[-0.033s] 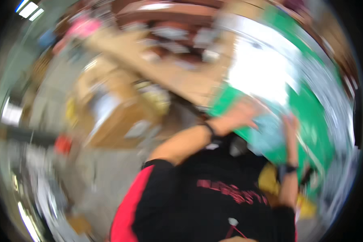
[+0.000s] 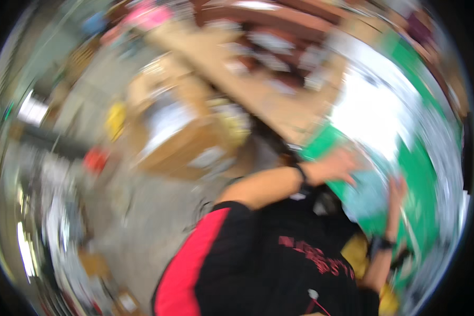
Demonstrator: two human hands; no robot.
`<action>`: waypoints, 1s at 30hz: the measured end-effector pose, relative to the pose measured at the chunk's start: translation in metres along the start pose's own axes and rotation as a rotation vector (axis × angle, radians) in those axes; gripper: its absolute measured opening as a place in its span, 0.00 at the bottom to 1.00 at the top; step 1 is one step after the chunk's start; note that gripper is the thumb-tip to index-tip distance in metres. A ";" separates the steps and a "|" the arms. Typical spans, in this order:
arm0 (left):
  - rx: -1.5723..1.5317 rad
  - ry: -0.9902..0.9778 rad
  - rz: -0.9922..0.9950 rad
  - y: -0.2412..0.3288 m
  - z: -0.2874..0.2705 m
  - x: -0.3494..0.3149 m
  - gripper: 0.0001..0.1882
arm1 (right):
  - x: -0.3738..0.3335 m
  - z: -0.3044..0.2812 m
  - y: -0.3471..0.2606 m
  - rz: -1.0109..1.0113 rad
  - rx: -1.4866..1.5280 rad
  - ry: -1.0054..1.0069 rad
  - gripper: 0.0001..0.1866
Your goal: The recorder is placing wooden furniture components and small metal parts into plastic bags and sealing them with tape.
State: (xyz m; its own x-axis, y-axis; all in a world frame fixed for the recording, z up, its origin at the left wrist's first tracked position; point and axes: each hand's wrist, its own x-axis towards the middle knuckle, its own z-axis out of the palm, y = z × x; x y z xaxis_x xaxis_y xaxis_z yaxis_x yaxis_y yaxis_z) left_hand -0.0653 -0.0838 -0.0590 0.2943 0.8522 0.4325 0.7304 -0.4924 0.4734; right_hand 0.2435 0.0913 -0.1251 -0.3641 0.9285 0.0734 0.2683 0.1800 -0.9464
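Left hand [image 2: 334, 166] and right hand [image 2: 396, 192] flank a pale-blue item [image 2: 367, 196] over the green tabletop [image 2: 321, 141], perhaps steadying it, finger opening and grip indeterminable through blur, white material [image 2: 375, 113] just beyond them, cardboard carton [image 2: 181, 150] well leftward.

the piece at the hands [image 2: 366, 197] is pale blue, set against the vivid green of the work surface [image 2: 421, 181], which carries a glaring white patch [image 2: 374, 113]. the shirt [image 2: 247, 284] is black with blurred pinkish-red lettering across it and a bright red panel down one sleeve; both wristbands [image 2: 304, 179] look black. the carton [image 2: 181, 152] is tan brown with a whitish label [image 2: 205, 157], the floor [image 2: 158, 205] grey, one blurred object [image 2: 96, 159] orange-red, another [image 2: 116, 121] yellow.
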 end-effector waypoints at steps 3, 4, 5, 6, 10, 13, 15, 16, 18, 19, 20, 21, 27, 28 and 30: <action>0.233 0.117 0.030 -0.018 0.058 0.010 0.53 | 0.006 -0.063 -0.009 -0.163 -0.613 0.105 0.25; 0.277 0.102 -0.005 -0.024 0.060 0.002 0.52 | 0.017 -0.058 -0.036 0.011 -0.633 -0.125 0.25; 0.305 0.079 0.013 -0.031 0.052 -0.003 0.51 | 0.027 -0.064 -0.008 -0.120 -0.582 -0.001 0.22; 0.331 0.090 -0.007 -0.035 0.057 0.002 0.51 | 0.035 -0.087 0.012 -0.115 -0.616 0.000 0.23; 0.297 0.036 -0.040 -0.036 0.056 -0.006 0.47 | 0.064 -0.107 0.032 -0.103 -0.570 -0.135 0.22; 0.301 0.156 -0.014 -0.022 0.056 0.027 0.45 | 0.009 -0.066 -0.055 -0.145 -0.633 -0.052 0.23; 0.314 0.293 0.019 -0.008 0.047 0.047 0.44 | 0.028 -0.092 -0.011 -0.063 -0.468 -0.031 0.21; 0.279 0.284 0.077 0.006 0.052 0.071 0.42 | 0.027 -0.103 -0.010 -0.001 -0.388 -0.012 0.20; 0.175 0.349 0.185 0.027 0.070 0.091 0.39 | 0.007 -0.080 0.001 -0.076 -0.438 0.036 0.14; -0.280 0.216 0.167 0.029 0.063 0.072 0.38 | -0.027 -0.014 -0.076 -0.074 -0.251 0.079 0.13; -0.068 0.301 0.160 0.023 0.090 0.062 0.40 | -0.021 -0.032 -0.016 0.160 -0.030 0.024 0.17; 0.031 0.127 0.020 0.008 0.098 0.035 0.44 | -0.014 -0.011 -0.012 0.171 -0.229 0.109 0.15; 0.257 -0.285 -0.054 0.006 -0.002 0.028 0.51 | -0.057 -0.026 -0.082 0.141 -0.361 0.184 0.15; 0.245 -0.297 -0.017 0.005 -0.005 0.033 0.51 | -0.065 -0.028 -0.095 0.157 -0.364 0.221 0.15; 0.256 -0.342 -0.014 0.010 -0.008 0.037 0.53 | -0.076 -0.030 -0.129 0.130 -0.750 0.348 0.14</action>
State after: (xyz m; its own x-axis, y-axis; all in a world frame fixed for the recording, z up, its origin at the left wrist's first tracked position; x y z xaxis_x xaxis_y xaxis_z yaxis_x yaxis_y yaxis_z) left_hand -0.0516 -0.0586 -0.0319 0.4393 0.8893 0.1275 0.8526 -0.4574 0.2527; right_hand 0.2638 0.0075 0.0006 -0.0260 0.9820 0.1871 0.8563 0.1185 -0.5026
